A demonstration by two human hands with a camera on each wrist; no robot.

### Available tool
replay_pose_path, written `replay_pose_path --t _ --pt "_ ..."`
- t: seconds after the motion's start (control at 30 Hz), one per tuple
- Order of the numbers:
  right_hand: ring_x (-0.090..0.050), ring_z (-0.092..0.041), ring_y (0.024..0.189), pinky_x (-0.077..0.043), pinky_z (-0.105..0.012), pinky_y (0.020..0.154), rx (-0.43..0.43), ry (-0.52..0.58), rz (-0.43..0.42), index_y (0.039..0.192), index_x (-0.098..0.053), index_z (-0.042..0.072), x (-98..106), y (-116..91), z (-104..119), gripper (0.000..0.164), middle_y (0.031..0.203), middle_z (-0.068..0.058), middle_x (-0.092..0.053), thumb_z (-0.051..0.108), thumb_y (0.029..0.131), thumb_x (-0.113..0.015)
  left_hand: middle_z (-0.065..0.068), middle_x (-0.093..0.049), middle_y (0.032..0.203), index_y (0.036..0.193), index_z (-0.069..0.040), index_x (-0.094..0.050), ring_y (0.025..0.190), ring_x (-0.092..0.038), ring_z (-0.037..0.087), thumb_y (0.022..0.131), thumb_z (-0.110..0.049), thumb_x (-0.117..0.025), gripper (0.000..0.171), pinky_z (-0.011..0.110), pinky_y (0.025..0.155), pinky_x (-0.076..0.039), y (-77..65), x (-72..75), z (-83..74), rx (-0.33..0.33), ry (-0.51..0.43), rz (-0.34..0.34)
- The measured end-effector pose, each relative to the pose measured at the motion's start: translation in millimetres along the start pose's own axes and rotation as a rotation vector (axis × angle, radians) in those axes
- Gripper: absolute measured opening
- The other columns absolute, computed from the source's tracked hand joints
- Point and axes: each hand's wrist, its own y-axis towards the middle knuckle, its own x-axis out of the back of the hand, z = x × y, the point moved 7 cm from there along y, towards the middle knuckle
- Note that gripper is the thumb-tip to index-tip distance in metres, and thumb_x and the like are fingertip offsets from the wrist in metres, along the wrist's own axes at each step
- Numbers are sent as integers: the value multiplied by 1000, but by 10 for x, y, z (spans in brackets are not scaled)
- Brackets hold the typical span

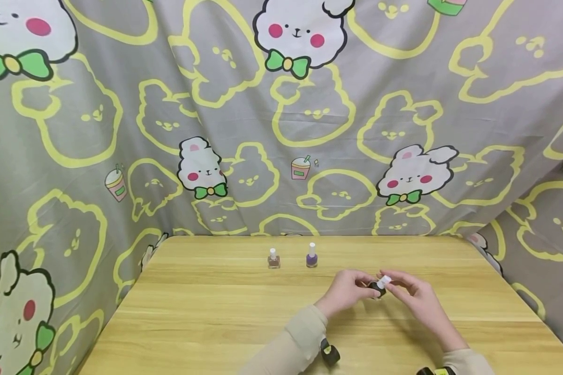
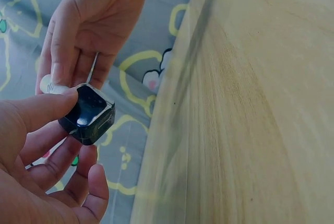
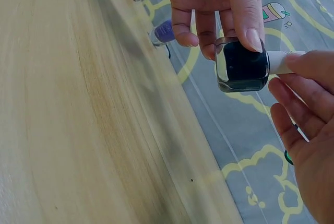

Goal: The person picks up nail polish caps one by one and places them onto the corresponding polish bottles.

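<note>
Above the tabletop, my left hand [image 1: 344, 292] grips a small square nail polish bottle [image 1: 376, 290] filled with black polish. The thumb lies on the glass [image 3: 244, 67], as the right wrist view shows. My right hand [image 1: 417, 298] pinches the bottle's white cap [image 3: 281, 62] between thumb and fingers. Cap and bottle meet at the neck; whether the cap is loosened I cannot tell. In the left wrist view the bottle [image 2: 93, 113] is tilted, its cap [image 2: 51, 85] partly covered by fingers.
Toward the back of the wooden table [image 1: 206, 302] stand two more nail polish bottles, a brownish-pink one [image 1: 274, 260] and a purple one [image 1: 311, 259], both with white caps. A grey cartoon-print curtain [image 1: 244, 125] hangs behind the table. Black wrist straps [image 1: 329, 354] show at both sleeves.
</note>
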Motion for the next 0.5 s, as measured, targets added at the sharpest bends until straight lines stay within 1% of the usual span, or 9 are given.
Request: replay_pose_path --t 0.13,0.27,0.37,0.5 --pt "-64 1 91 -47 -13 82 -38 -44 -18 114 -67 1 10 1 -11 26 107 12 -72 2 88 -67 -6 -75 92 100 -12 -77 69 -56 -4 79 -18 -81 23 13 63 -46 -1 1 -9 -6 25 -2" --pt "-64 -2 80 -48 -18 73 -95 -85 -60 103 -69 5 21 12 -50 20 92 9 -72 4 84 -73 -7 -74 92 101 -15 -77 68 -55 -5 79 -18 -81 23 13 61 -46 -5 -8 -24 -19 43 5" --pt "-62 -1 73 -47 -20 68 -129 -89 -85 94 -68 8 28 13 -73 16 84 6 -70 3 81 -76 -10 -73 89 101 -16 -77 66 -54 -5 79 -19 -81 22 14 60 -45 -7 -29 -25 -26 45 16" --pt "-61 -2 71 -47 -21 66 -160 -71 -97 89 -66 9 30 0 -101 15 81 10 -67 3 80 -77 -11 -72 87 99 -16 -77 66 -54 -6 78 -20 -81 21 13 60 -45 -7 -56 -19 -31 45 21"
